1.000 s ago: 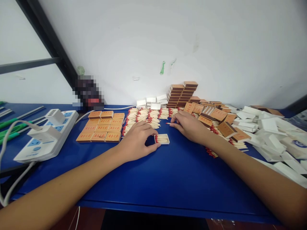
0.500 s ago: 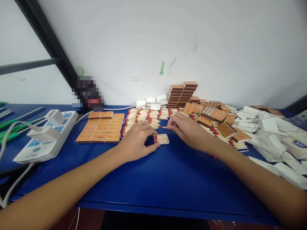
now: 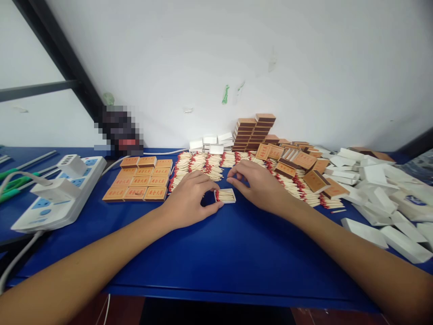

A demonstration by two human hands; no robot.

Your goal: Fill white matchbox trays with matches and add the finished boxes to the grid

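Note:
My left hand (image 3: 191, 197) rests on the table, thumb and fingers closed around the left end of a small white matchbox tray (image 3: 234, 201). Wooden matches (image 3: 226, 196) with red heads lie inside it, heads toward that hand. Just to the right and slightly behind the tray hovers my right hand (image 3: 253, 184). Its thumb and forefinger are a little apart, and no match shows between them. Behind both hands spreads a wide bed of loose red-tipped matches (image 3: 189, 163).
Filled-out rows of orange matchboxes (image 3: 140, 180) lie left, near a white power strip (image 3: 67, 203). More matchbox sleeves stand in a stack (image 3: 254, 133) against the wall. Loose orange sleeves (image 3: 306, 160) and a heap of white trays (image 3: 375, 189) cover the right side.
A match that was pinched in my right fingertips no longer shows there. My right fingers have parted slightly. The left hand keeps its hold on the tray; the whole view has shifted a little.

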